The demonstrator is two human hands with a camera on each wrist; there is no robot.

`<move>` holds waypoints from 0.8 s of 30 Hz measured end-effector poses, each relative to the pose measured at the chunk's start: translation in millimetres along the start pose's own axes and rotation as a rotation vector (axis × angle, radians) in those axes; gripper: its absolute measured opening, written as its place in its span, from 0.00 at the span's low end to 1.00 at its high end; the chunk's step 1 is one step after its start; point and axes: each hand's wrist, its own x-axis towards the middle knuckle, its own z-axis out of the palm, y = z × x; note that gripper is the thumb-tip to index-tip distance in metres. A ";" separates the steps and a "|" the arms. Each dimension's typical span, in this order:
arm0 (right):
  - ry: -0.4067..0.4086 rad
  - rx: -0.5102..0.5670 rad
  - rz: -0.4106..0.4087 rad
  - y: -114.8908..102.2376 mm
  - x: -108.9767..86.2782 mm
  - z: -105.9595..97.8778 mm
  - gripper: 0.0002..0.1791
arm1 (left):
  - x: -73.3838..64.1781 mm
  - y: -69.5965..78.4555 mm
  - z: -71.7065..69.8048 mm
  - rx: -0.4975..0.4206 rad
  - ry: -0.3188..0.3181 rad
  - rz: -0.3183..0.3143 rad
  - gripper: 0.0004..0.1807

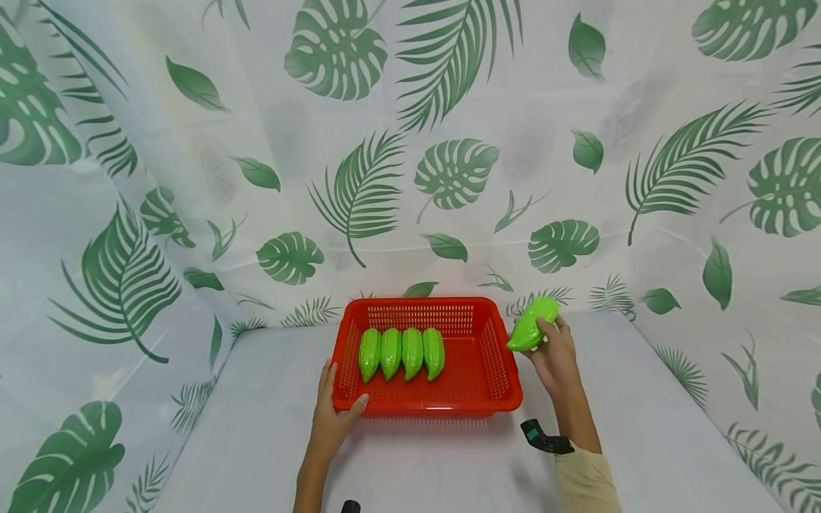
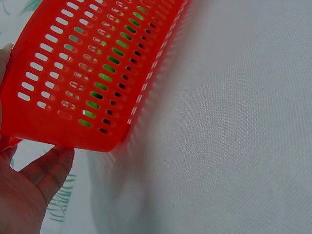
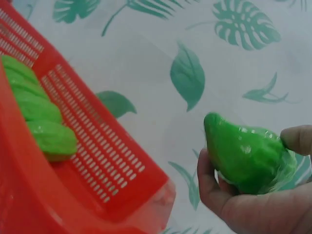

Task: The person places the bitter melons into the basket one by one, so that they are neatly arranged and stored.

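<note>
A red plastic basket (image 1: 427, 406) with slotted walls stands on the white cloth. Inside, on its left half, several glossy green gourd-like vegetables (image 1: 412, 353) with ridges and pointed tips lie side by side. My left hand (image 1: 332, 422) grips the basket's front left corner, thumb at the front rim, fingers along the left side. To the right of the basket, my right hand (image 1: 555, 354) holds another green gourd-like vegetable (image 3: 246, 156) between thumb and fingers, raised off the cloth. Its tip points toward the basket, and a clear wrapping seems to cover its blunt end.
White cloth (image 1: 256, 427) covers the surface around the basket. Behind and at the sides rises a white sheet (image 1: 385, 278) printed with green leaves. A black wrist mount (image 1: 545, 438) sits at the right wrist, by a beige sleeve (image 1: 585, 481).
</note>
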 end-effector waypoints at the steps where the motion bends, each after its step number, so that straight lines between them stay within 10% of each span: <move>1: 0.006 -0.018 0.010 -0.5 2.6 3.0 0.40 | 0.1 0.0 0.0 0.000 0.001 0.000 0.50; 24: -0.149 -0.526 0.105 15.5 35.6 32.6 0.45 | 0.2 0.0 0.9 0.025 0.007 -0.011 0.49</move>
